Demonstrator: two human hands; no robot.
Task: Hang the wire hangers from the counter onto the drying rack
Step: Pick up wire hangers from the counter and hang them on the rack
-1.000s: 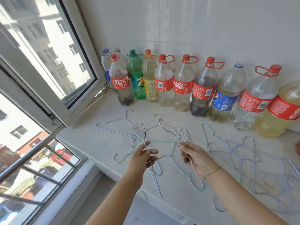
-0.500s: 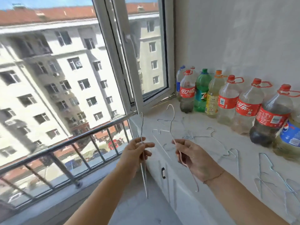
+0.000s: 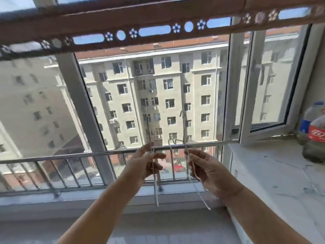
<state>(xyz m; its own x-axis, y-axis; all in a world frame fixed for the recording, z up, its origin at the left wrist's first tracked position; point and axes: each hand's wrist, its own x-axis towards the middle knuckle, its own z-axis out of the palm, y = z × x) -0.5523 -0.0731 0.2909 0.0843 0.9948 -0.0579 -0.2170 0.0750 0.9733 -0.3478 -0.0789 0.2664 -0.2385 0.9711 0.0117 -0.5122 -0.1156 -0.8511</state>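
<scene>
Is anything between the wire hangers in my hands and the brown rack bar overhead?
Nothing visible: only open air lies between the thin metal wire hangers, held in the left hand and right hand, and the brown perforated drying-rack bar above.

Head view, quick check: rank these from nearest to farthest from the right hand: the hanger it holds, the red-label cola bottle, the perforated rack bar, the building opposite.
1. wire hanger: pinched in the right hand itself.
2. cola bottle, on the counter to the right, and rack bar, overhead: too close to call.
3. building: across the street, by far the farthest.
</scene>
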